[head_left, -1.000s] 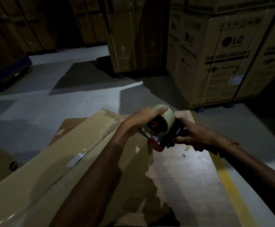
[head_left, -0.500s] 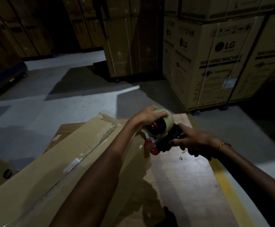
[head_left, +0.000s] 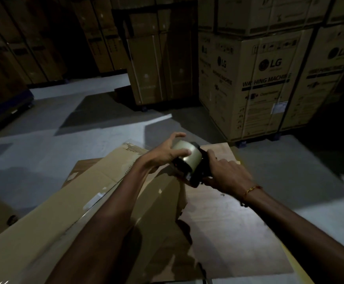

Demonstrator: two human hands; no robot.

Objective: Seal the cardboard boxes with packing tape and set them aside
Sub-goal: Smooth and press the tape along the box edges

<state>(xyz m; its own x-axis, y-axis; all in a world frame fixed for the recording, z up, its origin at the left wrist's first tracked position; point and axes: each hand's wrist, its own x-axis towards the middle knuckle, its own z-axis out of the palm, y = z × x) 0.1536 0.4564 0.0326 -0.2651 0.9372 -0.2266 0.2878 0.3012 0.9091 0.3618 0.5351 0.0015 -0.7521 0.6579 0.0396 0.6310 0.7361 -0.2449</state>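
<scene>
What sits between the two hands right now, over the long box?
In the head view, the tape dispenser lies between them: the left hand grips its tape roll, the right hand its handle, above the cardboard box.

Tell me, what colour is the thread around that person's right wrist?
Red and yellow; the wrist thread shows best in the head view.

Dim, hard-edged shadows across the floor, blurred wide-angle edges.

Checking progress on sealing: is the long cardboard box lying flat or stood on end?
Lying flat. The long cardboard box stretches lengthwise along the wooden board, its broad face up, under the tape dispenser.
</scene>
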